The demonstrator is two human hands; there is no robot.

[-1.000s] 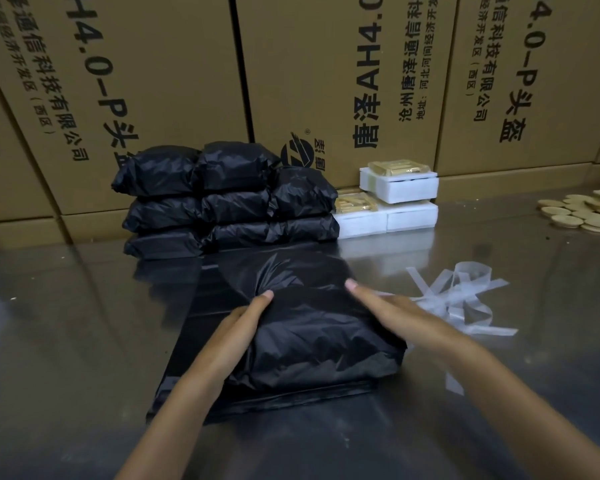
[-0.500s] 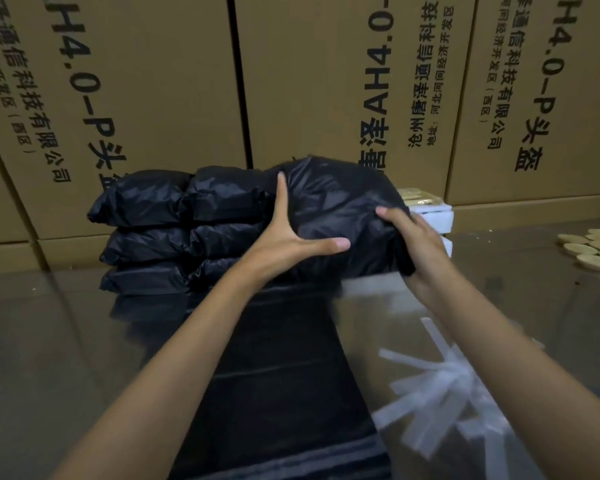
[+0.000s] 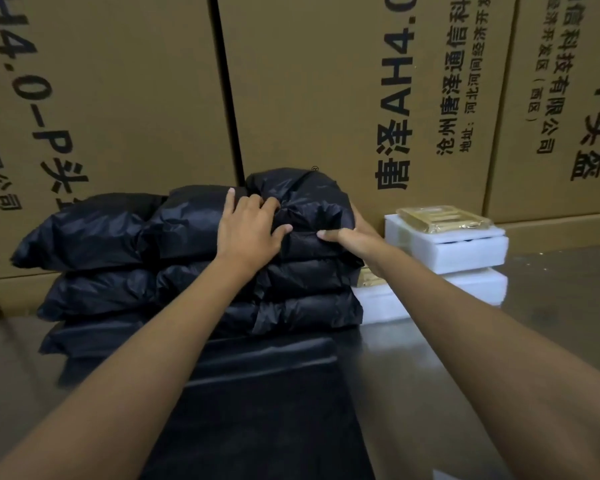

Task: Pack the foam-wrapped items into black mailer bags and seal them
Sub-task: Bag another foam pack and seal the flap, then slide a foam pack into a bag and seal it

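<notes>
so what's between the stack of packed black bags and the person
In the head view, a flat empty black mailer bag lies on the table between the stack of packed bags and the person; both forearms cross above it.

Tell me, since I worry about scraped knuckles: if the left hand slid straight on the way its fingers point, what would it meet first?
Probably the cardboard box wall behind the stack; the left hand rests on the top black bag, fingers pointing away. Depth is unclear.

Cardboard boxes [image 3: 326, 81] wall off the back — stacked black bags [image 3: 118, 258] block the left, foam blocks [image 3: 465, 247] the right; bare table [image 3: 551, 323] lies open rightward.
</notes>
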